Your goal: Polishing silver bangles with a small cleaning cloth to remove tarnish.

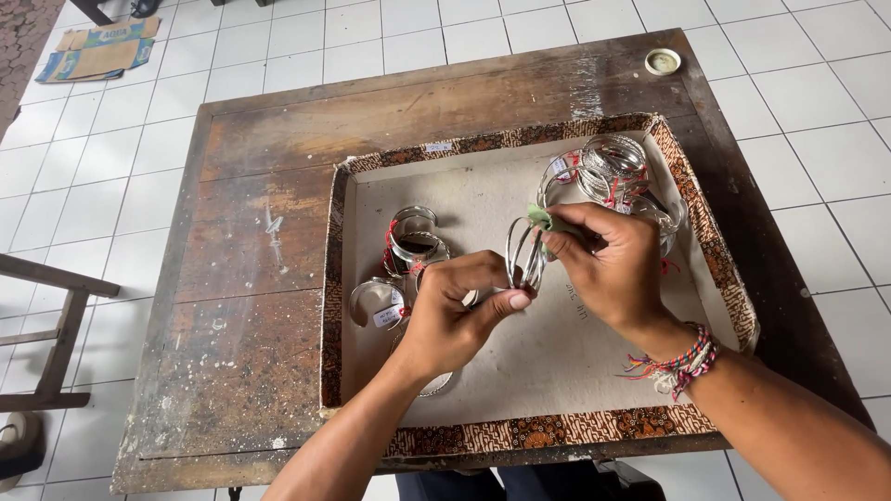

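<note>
Both forearms reach in over the tray. Left hand fingers pinch the bangles' lower rim; right hand fingers grip a green cloth at their top (rings upright, edge-on, long axis vertical).

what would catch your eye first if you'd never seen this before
Two hands meet mid-frame over a shallow tray with a brown patterned rim: the left hand grips a set of silver bangles while the right hand presses a small green cloth against them. More silver bangles lie in the tray, a pile at its far right corner and a few at its left.
</note>
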